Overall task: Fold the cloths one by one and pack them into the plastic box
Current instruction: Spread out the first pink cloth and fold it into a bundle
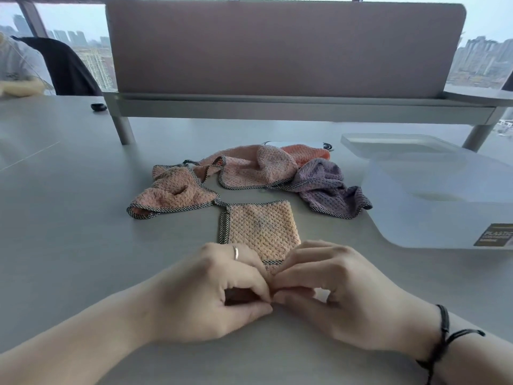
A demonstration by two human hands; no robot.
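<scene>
Both hands, my left hand point(222, 290) and my right hand point(333, 290), pinch the near edge of the peach cloth point(261, 229), which lies partly folded on the desk point(69, 218) just in front of me. I judge this first fold is in progress, with the other cloths point(249, 173) waiting at 12 o'clock. Next I should finish the fold and carry it to the plastic box point(433, 207) at 2 o'clock.
</scene>
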